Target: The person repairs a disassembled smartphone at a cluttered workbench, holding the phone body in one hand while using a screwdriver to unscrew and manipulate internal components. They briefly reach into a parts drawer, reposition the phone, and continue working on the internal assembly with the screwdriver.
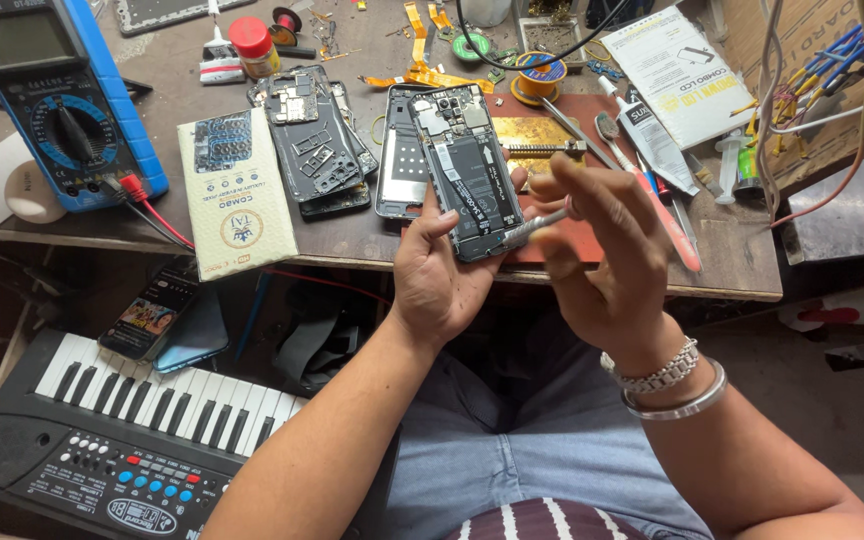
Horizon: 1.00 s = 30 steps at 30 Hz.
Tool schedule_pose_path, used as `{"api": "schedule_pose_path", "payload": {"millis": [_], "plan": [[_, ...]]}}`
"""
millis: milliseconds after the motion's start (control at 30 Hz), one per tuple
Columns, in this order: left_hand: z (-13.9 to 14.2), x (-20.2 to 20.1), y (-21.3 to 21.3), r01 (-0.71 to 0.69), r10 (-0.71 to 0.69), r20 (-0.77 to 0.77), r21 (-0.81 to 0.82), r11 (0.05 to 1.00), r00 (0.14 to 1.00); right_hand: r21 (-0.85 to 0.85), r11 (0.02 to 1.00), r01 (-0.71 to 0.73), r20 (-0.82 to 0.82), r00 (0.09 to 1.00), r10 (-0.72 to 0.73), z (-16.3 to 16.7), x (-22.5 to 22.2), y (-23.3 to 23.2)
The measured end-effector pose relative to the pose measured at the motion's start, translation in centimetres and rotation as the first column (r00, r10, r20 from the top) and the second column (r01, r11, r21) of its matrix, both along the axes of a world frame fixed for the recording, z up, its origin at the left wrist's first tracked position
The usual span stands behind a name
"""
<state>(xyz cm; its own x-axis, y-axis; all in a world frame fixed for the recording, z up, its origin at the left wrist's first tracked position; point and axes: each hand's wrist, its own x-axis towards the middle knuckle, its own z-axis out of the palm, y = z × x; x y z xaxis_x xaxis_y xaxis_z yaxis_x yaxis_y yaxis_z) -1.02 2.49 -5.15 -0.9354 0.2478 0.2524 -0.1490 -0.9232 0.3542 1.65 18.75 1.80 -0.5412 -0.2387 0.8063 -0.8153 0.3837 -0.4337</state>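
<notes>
My left hand (442, 275) holds an opened smartphone (467, 170) upright over the front edge of the workbench, its back cover off and its black battery and circuit boards showing. My right hand (602, 255) grips a small silver screwdriver (532, 228), whose tip touches the lower end of the phone. Two bracelets sit on my right wrist.
The wooden workbench (372, 240) carries a blue multimeter (57, 105) with red and black leads, a cream spare-part box (237, 195), dismantled phone frames (317, 140), orange flex cables, a solder reel, glue tube, toothbrush and tweezers. An electronic keyboard (122, 440) with two phones on it lies below left.
</notes>
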Motion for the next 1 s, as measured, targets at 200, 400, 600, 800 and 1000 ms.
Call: {"api": "schedule_pose_path", "payload": {"millis": [200,400,600,800,1000], "plan": [[-0.2,0.1,-0.1,0.008,-0.008,-0.022,-0.003,1.0,1.0,0.081,0.987,0.141,-0.005,0.99,-0.141,0.2,0.2,0.2],[0.1,0.1,-0.1,0.004,-0.004,0.007,-0.011,1.0,1.0,0.035,0.995,0.088,0.015,0.996,-0.089,0.2,0.3,0.1],[0.1,0.0,-0.2,0.018,-0.018,0.004,-0.014,1.0,1.0,0.073,0.988,0.136,0.024,0.99,-0.138,0.6,0.3,0.1],[-0.2,0.1,-0.2,0.025,-0.025,-0.001,-0.019,1.0,1.0,0.065,0.993,0.097,0.021,0.995,-0.098,-0.7,0.3,0.3],[-0.2,0.0,-0.2,0.053,-0.053,-0.002,0.013,0.999,0.999,-0.108,0.986,-0.128,0.344,0.926,0.158,-3.1,-0.4,0.6]]}}
